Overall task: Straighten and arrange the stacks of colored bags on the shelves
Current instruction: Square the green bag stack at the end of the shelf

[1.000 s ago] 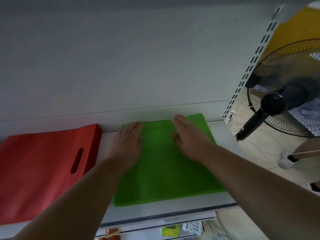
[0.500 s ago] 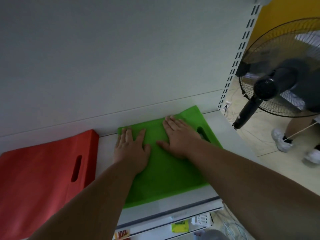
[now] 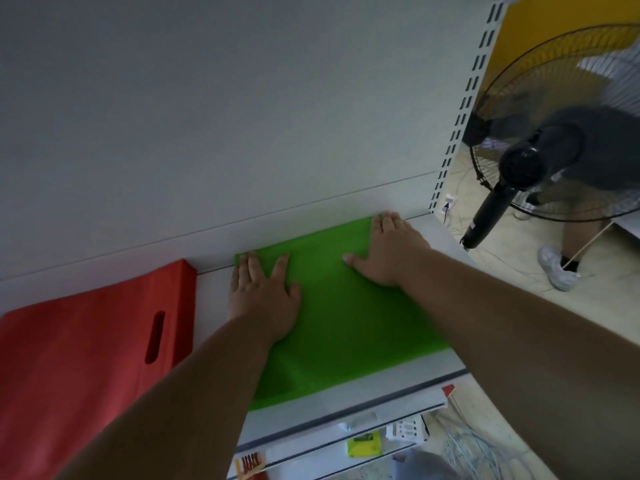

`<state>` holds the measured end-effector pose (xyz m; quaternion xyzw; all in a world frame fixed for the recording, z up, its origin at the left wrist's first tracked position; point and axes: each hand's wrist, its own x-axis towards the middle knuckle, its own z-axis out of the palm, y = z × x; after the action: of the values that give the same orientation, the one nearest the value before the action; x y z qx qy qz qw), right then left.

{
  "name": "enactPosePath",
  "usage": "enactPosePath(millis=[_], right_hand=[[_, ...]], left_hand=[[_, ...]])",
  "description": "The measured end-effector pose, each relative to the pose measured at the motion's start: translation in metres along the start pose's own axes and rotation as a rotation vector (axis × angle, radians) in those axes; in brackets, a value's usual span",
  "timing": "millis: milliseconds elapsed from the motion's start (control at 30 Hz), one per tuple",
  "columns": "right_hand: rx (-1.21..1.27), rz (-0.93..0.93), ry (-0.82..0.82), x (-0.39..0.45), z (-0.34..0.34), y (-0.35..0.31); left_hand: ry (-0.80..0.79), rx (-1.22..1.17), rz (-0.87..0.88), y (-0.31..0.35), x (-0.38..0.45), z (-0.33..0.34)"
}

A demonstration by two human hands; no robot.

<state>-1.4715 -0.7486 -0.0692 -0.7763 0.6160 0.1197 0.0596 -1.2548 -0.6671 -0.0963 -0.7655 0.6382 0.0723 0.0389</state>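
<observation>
At the lower left of the frame a thick stack of red bags lies flat on the shelf, its cut-out handle slot facing right and its far corner close to the back panel. It looks squared already, and no hand touches it.

Just right of it, across a strip of bare shelf, the left hand lies flat with straight, spread fingers on the far left corner of the green bags, gripping nothing. The green stack sits in the middle of the frame, its far edge near the back panel and its near edge short of the shelf lip.

The right hand presses the far right corner, palm down, fingers straight, their tips reaching the back panel; it clasps nothing either.

The bags look like thin, soft fabric: light, limp, likely to slide over one another and wrinkle if dragged by a single layer. They probably handle best with flat palms pressing down on the stack, or with hands on opposite edges pushing all layers together.

At the right edge stands a black fan, well apart from the shelf.
</observation>
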Motion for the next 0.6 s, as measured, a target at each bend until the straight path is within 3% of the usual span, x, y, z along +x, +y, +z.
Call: enactPosePath(millis=[100,267,467,600], right_hand=[[-0.013,-0.046,0.041,-0.022,-0.009,-0.001],[0.099,-0.291,0.092,-0.077,0.026,-0.046],[0.117,-0.274,0.098,-0.075,0.040,-0.047],[0.139,-0.258,0.103,-0.078,0.039,-0.048]], left_hand=[[-0.004,0.019,-0.004,0.001,-0.001,0.000],[0.013,0.031,-0.005,0.000,0.001,0.004],[0.019,0.035,0.029,0.002,-0.004,0.000],[0.008,0.041,0.146,0.007,-0.055,0.004]])
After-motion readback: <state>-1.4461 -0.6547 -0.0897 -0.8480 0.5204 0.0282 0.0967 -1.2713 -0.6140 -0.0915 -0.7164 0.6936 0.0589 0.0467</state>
